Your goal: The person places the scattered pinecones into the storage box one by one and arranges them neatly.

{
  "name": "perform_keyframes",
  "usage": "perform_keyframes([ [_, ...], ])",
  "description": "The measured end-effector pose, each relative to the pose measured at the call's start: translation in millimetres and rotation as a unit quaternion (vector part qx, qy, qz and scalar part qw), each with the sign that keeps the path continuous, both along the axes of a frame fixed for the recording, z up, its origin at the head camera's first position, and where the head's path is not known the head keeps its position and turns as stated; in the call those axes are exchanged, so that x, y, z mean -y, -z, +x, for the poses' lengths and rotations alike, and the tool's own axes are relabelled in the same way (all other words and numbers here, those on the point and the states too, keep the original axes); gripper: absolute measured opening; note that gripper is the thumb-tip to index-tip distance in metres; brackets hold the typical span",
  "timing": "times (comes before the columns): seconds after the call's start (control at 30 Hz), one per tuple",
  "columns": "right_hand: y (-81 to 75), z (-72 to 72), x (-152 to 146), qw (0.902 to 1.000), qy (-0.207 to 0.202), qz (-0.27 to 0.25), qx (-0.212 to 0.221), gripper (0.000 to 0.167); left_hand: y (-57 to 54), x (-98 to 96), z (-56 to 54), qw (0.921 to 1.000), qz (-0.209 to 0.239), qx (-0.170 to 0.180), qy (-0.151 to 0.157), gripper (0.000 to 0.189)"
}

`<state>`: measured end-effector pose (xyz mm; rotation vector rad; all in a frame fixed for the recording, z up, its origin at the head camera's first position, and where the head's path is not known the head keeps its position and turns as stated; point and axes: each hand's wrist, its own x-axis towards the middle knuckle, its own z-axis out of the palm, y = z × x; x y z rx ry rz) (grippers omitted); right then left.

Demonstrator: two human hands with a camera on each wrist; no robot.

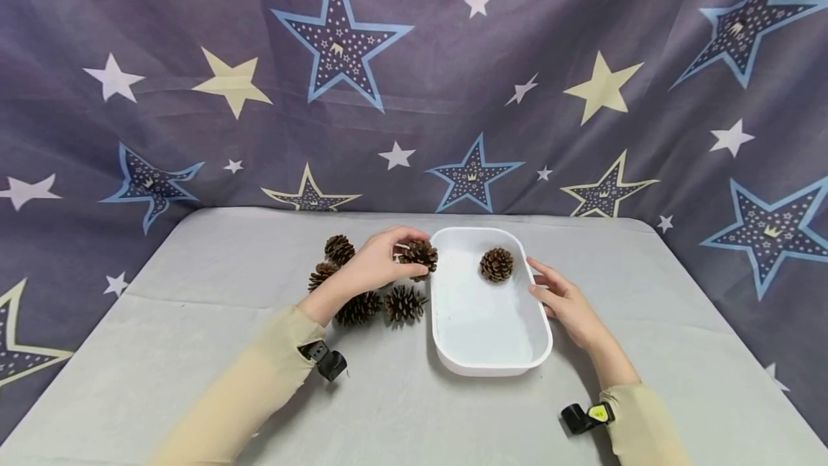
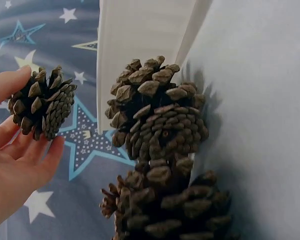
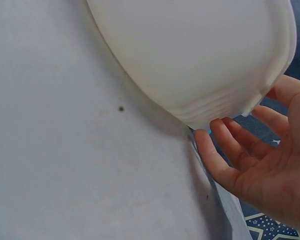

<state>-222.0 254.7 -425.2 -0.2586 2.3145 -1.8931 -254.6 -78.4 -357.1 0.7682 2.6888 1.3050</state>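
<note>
My left hand (image 1: pixel 377 265) grips a brown pine cone (image 1: pixel 419 256) between thumb and fingers, at the left rim of a white plastic basin (image 1: pixel 490 363). The left wrist view shows this held pine cone (image 2: pixel 42 102) off the table, with thumb and fingertips around it. Inside the basin, toward its back, lies one pine cone (image 1: pixel 497 265). My right hand (image 1: pixel 569 303) touches the basin's right outer wall with its fingertips; in the right wrist view the fingers (image 3: pixel 225 167) are loosely bent against the wall.
Several more pine cones lie left of the basin, partly under my left forearm; one pine cone (image 1: pixel 405 305) is close to its left wall. Grey cloth covers the table (image 1: pixel 194 351). Behind it hangs a dark star-patterned curtain (image 1: pixel 440 78).
</note>
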Motion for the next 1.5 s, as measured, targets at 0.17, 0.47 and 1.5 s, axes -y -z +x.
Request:
perform_keyframes([
  [0.17,1.1,-0.1,-2.6,1.0000,0.002,0.001,-0.001,0.057,1.9,-13.3,-7.5,0.9999,0.012,-0.001,0.003,0.054],
  [0.47,1.9,-1.1,-3.4,1.0000,0.000,-0.002,0.001,0.057,6.7,-35.7,-20.1,0.9995,0.027,0.015,0.000,0.052],
  [1.5,3.3,-0.6,-1.5,1.0000,0.001,-0.002,-0.006,0.056,22.8,-74.9,-50.6,0.9894,-0.119,-0.054,0.063,0.049],
])
